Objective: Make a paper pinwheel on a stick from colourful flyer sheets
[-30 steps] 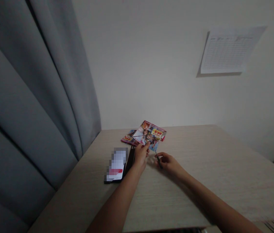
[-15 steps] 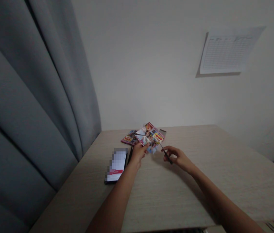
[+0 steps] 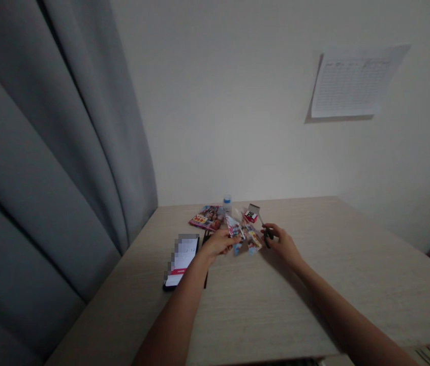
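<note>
My left hand (image 3: 220, 243) is closed on a colourful printed leaflet (image 3: 233, 224), pinching its lower edge and holding it tilted above the table. Just right of that hangs or lies another printed leaflet piece (image 3: 253, 240); I cannot tell whether the two are joined. Dark-handled scissors (image 3: 268, 234) are in my right hand (image 3: 281, 244), fingers around the handles, with the thin blades pointing up and away to the left. Beyond the hands are a small red and white box (image 3: 251, 215) and a clear bottle with a blue band (image 3: 227, 204).
More printed leaflets (image 3: 208, 217) lie at the back left of the wooden table (image 3: 260, 315). A phone with a lit screen (image 3: 182, 264) rests left of my left forearm, beside a thin dark object (image 3: 206, 277). A grey curtain (image 3: 96, 152) borders the left side; a printed sheet (image 3: 352, 86) hangs on the wall.
The leaflet in my left hand has dropped and tilted and now shows as narrower pieces. The bottle and red box have come into view behind it. My right hand has shifted slightly right with the scissors.
</note>
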`<move>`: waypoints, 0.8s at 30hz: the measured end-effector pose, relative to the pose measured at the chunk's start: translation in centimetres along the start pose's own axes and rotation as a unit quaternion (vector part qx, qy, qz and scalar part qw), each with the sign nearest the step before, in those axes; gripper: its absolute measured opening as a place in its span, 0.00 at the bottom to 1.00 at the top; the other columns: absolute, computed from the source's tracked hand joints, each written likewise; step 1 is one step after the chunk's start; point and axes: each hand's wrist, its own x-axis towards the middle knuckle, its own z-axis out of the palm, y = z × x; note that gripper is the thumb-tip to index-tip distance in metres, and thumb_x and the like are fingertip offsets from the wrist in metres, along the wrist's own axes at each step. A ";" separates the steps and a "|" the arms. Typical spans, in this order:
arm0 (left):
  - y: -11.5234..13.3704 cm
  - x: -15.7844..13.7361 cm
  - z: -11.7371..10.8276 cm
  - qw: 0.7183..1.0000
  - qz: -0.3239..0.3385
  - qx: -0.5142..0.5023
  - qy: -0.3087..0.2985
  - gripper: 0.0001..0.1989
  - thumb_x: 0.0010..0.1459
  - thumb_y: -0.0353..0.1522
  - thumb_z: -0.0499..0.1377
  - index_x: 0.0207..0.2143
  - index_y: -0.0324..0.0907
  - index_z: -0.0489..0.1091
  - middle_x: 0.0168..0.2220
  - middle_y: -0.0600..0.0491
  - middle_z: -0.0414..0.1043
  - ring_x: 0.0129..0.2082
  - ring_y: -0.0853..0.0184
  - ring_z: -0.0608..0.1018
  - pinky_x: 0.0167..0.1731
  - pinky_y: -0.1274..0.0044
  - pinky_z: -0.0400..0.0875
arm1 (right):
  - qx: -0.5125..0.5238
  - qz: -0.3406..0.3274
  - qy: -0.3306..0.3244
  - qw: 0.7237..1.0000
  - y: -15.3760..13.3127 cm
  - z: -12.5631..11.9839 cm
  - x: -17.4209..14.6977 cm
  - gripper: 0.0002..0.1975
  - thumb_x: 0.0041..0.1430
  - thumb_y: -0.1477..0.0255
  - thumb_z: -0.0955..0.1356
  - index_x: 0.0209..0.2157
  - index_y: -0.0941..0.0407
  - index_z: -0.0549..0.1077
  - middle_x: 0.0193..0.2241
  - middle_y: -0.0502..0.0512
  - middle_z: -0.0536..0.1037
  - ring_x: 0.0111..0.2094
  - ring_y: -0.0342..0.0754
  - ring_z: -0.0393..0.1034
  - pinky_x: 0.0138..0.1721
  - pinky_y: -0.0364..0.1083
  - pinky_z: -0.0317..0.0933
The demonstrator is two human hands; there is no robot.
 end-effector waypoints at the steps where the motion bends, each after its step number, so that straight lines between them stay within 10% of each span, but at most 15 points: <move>1: 0.0 -0.1 0.0 1.000 -0.002 0.006 -0.016 0.22 0.40 0.45 0.72 0.31 0.38 0.74 0.20 0.60 0.66 0.18 0.76 0.63 0.18 0.81 0.49 | -0.009 0.006 -0.005 1.000 0.1 0.2 0.0 0.21 0.53 0.70 0.68 0.50 0.49 0.75 0.40 0.55 0.82 0.44 0.52 0.77 0.47 0.49 0.68; 9: 0.2 -0.4 0.1 0.999 0.002 0.014 -0.035 0.21 0.40 0.45 0.73 0.27 0.39 0.75 0.18 0.59 0.66 0.17 0.75 0.63 0.18 0.81 0.50 | 0.036 0.017 -0.032 0.999 0.5 0.2 0.0 0.22 0.51 0.69 0.67 0.49 0.52 0.74 0.33 0.53 0.81 0.33 0.50 0.74 0.36 0.46 0.65; 24: 0.9 -0.4 -0.2 0.993 0.012 -0.018 0.115 0.21 0.43 0.47 0.71 0.31 0.40 0.77 0.20 0.59 0.68 0.20 0.74 0.64 0.19 0.82 0.49 | 0.267 0.083 -0.010 0.960 -1.1 -0.7 0.3 0.25 0.41 0.67 0.70 0.46 0.57 0.72 0.24 0.50 0.77 0.24 0.47 0.69 0.26 0.45 0.61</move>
